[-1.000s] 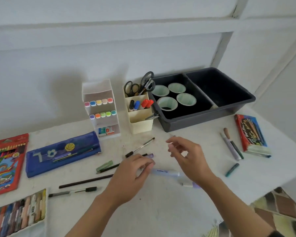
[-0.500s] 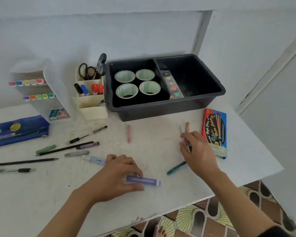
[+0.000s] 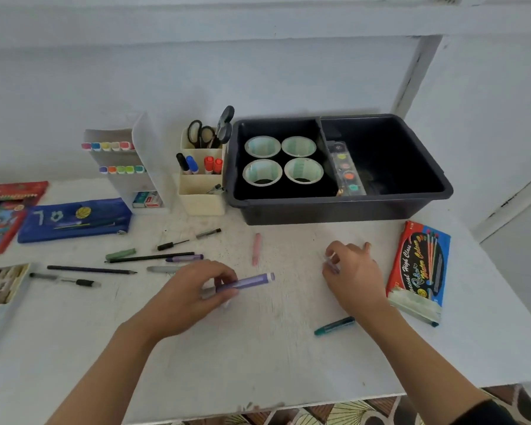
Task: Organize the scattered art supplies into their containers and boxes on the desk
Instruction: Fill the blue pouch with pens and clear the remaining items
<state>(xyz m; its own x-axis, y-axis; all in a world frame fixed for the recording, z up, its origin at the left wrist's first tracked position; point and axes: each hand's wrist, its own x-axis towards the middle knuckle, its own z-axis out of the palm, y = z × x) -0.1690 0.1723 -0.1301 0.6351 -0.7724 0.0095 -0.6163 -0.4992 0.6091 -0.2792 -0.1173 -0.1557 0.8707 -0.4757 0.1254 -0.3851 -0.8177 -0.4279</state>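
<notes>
bin [image 3: 334,210] behind desk [image 3: 258,357], organizer [image 3: 201,194] left, box [image 3: 419,274] right

A purple marker [image 3: 249,282] sits almost level in the left grip [image 3: 193,294], its white end pointing right. The right grip [image 3: 354,271] pinches a pale marker [image 3: 331,265], mostly hidden. On the tabletop [image 3: 258,363] lie a pink stick [image 3: 256,248], a teal pen [image 3: 334,325] and, to the left, scattered pens and pencils [image 3: 89,269]. The black tub [image 3: 334,211] holds four cups [image 3: 262,146] in its left compartment and a paint strip [image 3: 347,170] in its right.
</notes>
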